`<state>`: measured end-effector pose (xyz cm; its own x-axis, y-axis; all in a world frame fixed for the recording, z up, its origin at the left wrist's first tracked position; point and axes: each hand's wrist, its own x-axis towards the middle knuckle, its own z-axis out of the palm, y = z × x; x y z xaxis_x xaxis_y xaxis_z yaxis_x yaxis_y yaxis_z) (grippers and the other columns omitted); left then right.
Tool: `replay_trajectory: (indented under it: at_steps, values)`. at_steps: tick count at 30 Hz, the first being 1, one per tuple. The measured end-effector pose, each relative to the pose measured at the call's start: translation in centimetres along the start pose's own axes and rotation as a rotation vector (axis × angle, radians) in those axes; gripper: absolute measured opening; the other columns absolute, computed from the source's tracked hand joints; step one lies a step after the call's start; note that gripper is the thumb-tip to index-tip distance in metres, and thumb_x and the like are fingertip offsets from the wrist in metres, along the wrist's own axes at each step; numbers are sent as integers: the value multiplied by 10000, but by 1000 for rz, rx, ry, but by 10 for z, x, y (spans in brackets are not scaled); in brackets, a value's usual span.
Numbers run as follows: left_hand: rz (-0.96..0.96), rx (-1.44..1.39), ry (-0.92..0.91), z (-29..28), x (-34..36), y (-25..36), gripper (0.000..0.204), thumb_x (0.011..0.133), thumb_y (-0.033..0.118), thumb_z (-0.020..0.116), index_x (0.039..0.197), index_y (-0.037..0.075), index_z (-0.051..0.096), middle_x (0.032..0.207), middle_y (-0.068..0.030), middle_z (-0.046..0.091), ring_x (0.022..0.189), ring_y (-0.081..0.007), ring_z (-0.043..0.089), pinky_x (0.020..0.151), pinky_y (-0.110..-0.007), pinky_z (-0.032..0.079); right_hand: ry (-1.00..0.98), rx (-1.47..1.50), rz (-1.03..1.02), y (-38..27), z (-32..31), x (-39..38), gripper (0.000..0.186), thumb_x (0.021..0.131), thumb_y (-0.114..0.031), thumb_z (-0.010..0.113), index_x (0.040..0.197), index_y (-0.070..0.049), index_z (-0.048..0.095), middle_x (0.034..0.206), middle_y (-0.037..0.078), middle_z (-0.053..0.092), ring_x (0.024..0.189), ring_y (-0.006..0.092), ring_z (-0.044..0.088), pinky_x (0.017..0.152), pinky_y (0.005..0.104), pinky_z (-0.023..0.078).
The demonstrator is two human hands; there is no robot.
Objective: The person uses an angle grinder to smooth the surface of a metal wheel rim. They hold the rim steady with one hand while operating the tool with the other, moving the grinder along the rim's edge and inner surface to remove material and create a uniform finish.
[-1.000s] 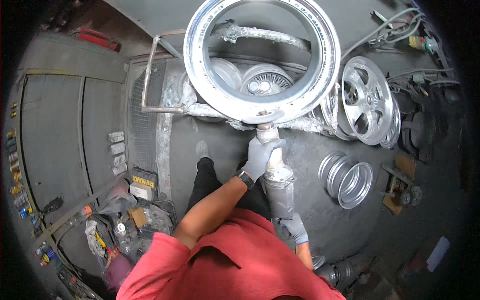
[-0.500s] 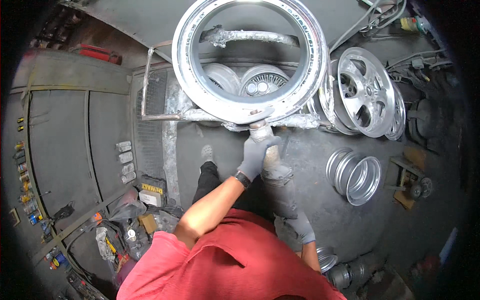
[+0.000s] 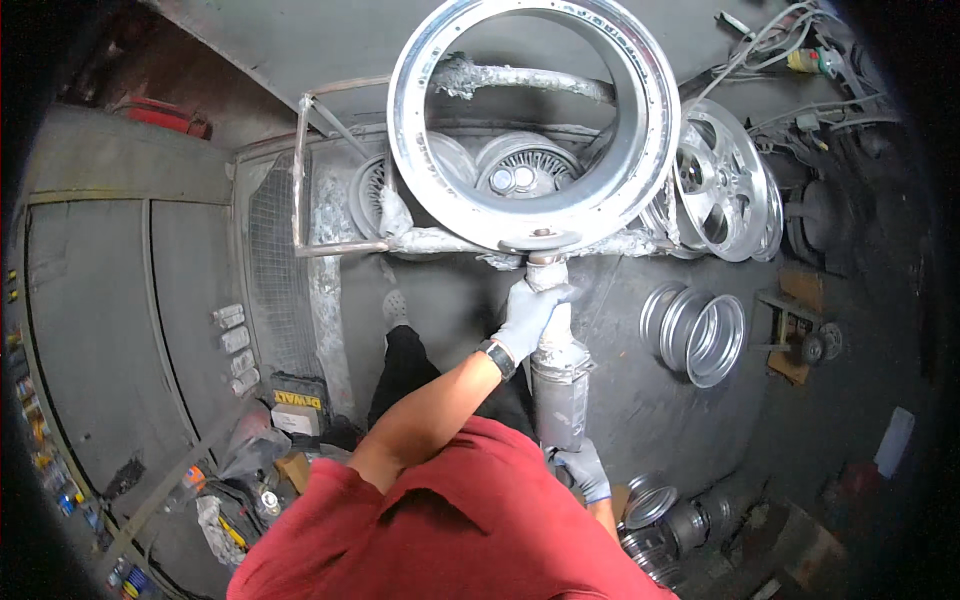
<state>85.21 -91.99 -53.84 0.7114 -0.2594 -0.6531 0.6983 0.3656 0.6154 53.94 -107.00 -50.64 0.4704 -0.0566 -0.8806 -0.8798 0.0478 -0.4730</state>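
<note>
In my left gloved hand (image 3: 532,318) I grip the wrapped, dust-covered neck of an angle grinder (image 3: 562,395), fingers closed round it. Behind it, my right gloved hand (image 3: 583,470) is closed on the grinder's rear end, partly hidden by the tool body. The grinder's round disc (image 3: 540,241) lies against the lower edge of a large silver wheel rim (image 3: 450,205). That rim leans on a metal frame (image 3: 440,240) padded with whitish wrapping, and its centre is open.
Several wheels lie beyond the frame, and a spoked wheel (image 3: 725,180) leans at its right. A silver rim (image 3: 715,340) rests on the floor to the right. Boxes and bags sit around a yellow-and-black case (image 3: 300,392) at the left. Cables (image 3: 770,50) hang at the far right.
The view has shifted, so the rim and frame sit farther right. The grinder now points straighter ahead, and its disc looks flatter against the rim's lower edge. Both hands keep their grip.
</note>
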Motion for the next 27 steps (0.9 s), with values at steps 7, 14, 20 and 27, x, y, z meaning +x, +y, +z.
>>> replay_trajectory:
  at_steps: [7, 14, 20, 27]
  values:
    - [-34, 167, -64, -63, -6, 46, 249, 826, 80, 869, 1040, 22, 755, 943, -50, 769, 852, -141, 717, 772, -323, 569, 5, 107, -37, 9, 128, -3, 218, 821, -38, 706, 1030, -2, 758, 920, 26, 760, 841, 143, 698, 794, 323, 561]
    - [-28, 211, -85, -98, -5, 95, 214, 820, 57, 870, 991, 65, 743, 905, -58, 738, 744, -178, 705, 662, -332, 572, 4, 111, -99, -30, 206, -14, 177, 852, -62, 699, 1017, -5, 729, 882, 47, 742, 789, 146, 688, 749, 329, 559]
    - [-230, 103, -101, -87, -4, 99, 181, 877, 34, 812, 1007, 65, 690, 800, -68, 688, 645, -221, 694, 595, -367, 598, 4, 123, -76, -52, 194, -55, 195, 866, -59, 705, 1052, -3, 710, 851, 51, 727, 765, 151, 686, 727, 330, 557]
    - [-453, -86, -199, -22, 0, 58, 203, 889, 108, 808, 1023, 74, 660, 849, -113, 706, 694, -264, 708, 653, -409, 612, 192, -90, -1, -61, 116, -107, 318, 867, -129, 757, 1144, 18, 703, 831, 121, 751, 728, 173, 726, 700, 373, 581]
